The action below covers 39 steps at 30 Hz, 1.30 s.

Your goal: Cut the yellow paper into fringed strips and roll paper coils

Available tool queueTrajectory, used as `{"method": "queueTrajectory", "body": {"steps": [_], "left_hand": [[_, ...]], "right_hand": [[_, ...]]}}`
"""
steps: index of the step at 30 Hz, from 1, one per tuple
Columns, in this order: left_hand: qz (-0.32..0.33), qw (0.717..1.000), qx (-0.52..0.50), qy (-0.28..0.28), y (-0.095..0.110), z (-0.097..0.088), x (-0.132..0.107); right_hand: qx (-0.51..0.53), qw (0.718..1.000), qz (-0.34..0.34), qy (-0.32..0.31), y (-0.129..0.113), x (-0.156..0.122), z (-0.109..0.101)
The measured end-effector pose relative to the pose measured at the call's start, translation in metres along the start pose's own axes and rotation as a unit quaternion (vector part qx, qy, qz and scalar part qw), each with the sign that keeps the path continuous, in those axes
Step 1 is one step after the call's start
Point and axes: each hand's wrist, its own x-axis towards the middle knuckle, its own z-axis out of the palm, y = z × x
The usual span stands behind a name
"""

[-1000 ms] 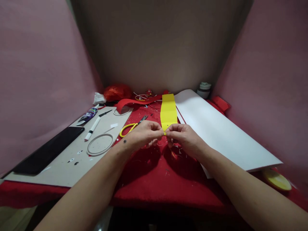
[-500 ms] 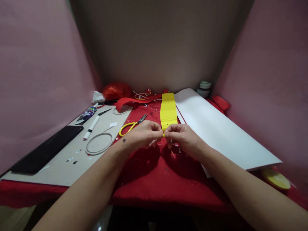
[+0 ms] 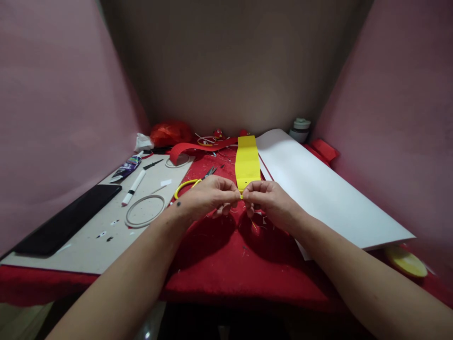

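Note:
A yellow ribbed paper strip (image 3: 247,163) lies lengthwise on the red cloth (image 3: 226,264), running away from me. My left hand (image 3: 207,197) and my right hand (image 3: 269,199) meet at its near end, both pinched shut on the rolled-up edge of the strip. Yellow-handled scissors (image 3: 187,184) lie just behind my left hand, partly hidden by it.
A grey board (image 3: 106,236) at left carries a white ring (image 3: 146,210), a marker (image 3: 133,187), a glue tube (image 3: 125,168) and a black flat case (image 3: 67,219). A red strip (image 3: 198,149) curls at the back. A large white sheet (image 3: 318,189) lies right, with a yellow disc (image 3: 406,262) and a jar (image 3: 300,130).
Both hands stay pinched on the strip's near end, with only small finger shifts. The view has drifted slightly.

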Motion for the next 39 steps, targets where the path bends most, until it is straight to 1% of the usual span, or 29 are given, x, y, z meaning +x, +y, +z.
{"method": "queueTrajectory", "body": {"steps": [5, 9, 17, 21, 24, 27, 35, 39], "left_hand": [[0.006, 1.000, 0.025, 0.008, -0.0002, 0.0004, -0.0001], [0.018, 0.999, 0.035, 0.005, -0.0010, -0.0007, -0.0007], [0.016, 1.000, 0.026, 0.005, 0.0014, 0.0020, -0.0020], [0.011, 1.000, 0.018, -0.006, 0.0037, 0.0030, -0.0034], [0.009, 1.000, 0.019, -0.006, 0.0035, 0.0021, -0.0036], [0.013, 1.000, 0.013, -0.009, 0.0023, 0.0014, -0.0031], [0.010, 1.000, 0.022, -0.011, 0.0026, 0.0011, -0.0034], [0.012, 1.000, 0.011, -0.017, 0.0013, -0.0001, -0.0026]], "right_hand": [[-0.025, 0.999, 0.029, 0.018, -0.0053, -0.0014, 0.0029], [-0.030, 0.999, 0.018, 0.029, -0.0051, -0.0008, 0.0027], [-0.037, 0.999, 0.019, 0.024, -0.0040, -0.0009, 0.0032], [-0.035, 0.999, 0.022, 0.017, -0.0023, -0.0010, 0.0031], [-0.028, 1.000, 0.005, -0.001, 0.0003, -0.0005, 0.0013], [-0.025, 1.000, -0.013, -0.005, 0.0019, -0.0001, -0.0001], [-0.014, 1.000, 0.020, -0.007, -0.0013, -0.0010, 0.0021], [-0.013, 1.000, 0.010, -0.011, -0.0011, -0.0012, 0.0014]]}}
